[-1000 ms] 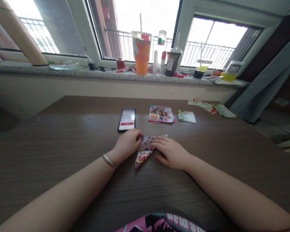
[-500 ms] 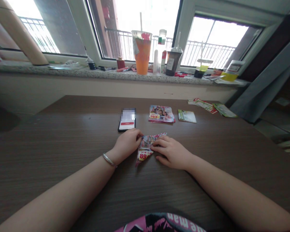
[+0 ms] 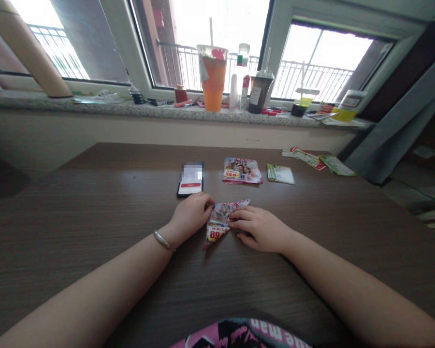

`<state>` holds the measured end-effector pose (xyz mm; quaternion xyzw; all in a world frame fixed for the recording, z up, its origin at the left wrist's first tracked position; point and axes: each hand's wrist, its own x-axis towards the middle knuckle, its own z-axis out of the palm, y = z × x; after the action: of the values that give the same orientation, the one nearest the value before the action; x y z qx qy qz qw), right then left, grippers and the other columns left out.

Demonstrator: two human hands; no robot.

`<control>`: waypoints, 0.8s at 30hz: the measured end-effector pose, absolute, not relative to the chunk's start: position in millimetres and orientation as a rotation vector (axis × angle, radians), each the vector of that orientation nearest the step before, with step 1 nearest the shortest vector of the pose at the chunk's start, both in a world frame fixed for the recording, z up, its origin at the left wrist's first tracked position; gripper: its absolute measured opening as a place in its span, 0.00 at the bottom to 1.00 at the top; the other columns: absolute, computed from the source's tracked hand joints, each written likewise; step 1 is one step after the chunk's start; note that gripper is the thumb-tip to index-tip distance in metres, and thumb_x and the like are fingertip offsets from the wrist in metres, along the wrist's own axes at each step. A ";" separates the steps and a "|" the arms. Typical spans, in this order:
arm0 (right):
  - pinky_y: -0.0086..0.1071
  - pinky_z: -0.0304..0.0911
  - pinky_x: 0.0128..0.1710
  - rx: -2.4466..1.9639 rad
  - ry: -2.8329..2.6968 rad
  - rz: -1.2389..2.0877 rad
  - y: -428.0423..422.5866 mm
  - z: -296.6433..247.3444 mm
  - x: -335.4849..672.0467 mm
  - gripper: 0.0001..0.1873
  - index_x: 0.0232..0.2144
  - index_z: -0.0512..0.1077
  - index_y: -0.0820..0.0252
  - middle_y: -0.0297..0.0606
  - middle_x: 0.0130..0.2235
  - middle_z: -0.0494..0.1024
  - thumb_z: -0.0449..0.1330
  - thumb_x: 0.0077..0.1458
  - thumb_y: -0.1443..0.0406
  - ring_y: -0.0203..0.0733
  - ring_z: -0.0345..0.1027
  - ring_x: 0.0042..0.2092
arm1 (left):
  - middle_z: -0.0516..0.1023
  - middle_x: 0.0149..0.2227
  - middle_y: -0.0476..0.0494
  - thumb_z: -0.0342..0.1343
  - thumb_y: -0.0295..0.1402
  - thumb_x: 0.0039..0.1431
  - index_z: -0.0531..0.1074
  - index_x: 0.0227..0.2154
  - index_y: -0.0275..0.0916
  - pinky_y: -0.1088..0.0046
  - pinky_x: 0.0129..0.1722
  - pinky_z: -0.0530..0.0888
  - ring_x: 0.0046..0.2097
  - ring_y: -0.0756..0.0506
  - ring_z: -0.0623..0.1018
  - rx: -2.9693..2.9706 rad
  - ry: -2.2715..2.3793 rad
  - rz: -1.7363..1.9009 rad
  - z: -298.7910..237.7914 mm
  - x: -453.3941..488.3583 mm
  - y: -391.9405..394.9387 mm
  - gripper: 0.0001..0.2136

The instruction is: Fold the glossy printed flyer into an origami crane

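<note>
Right hand [image 3: 261,228] partly hides folded flyer [image 3: 218,220]; left hand [image 3: 191,212], grip unclear.

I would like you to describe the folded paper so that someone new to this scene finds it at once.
On the brown table, look nearer the person than the phone and the flyer stack. There, between the left hand and the right hand, both touching it, is the folded paper. Its triangular shape with sharp points sets it apart from the four-sided flyer stack.
</note>
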<state>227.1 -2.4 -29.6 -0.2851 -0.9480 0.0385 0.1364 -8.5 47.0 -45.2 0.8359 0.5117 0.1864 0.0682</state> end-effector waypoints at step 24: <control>0.47 0.59 0.56 -1.128 -2.712 -0.012 -2.0 -32.7 231.1 0.21 0.54 0.69 0.58 0.45 0.49 0.72 0.55 0.59 0.61 0.50 0.62 0.52 | 0.78 0.39 0.43 0.50 0.32 0.64 0.75 0.36 0.39 0.62 0.49 0.68 0.46 0.42 0.73 2.904 0.999 0.608 -29.1 7.3 19.1 0.08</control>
<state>231.1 -2.0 -32.7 -0.3821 -0.9185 -0.0042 0.1022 7.3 19.1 -29.1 0.9276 0.3190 0.1941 0.0056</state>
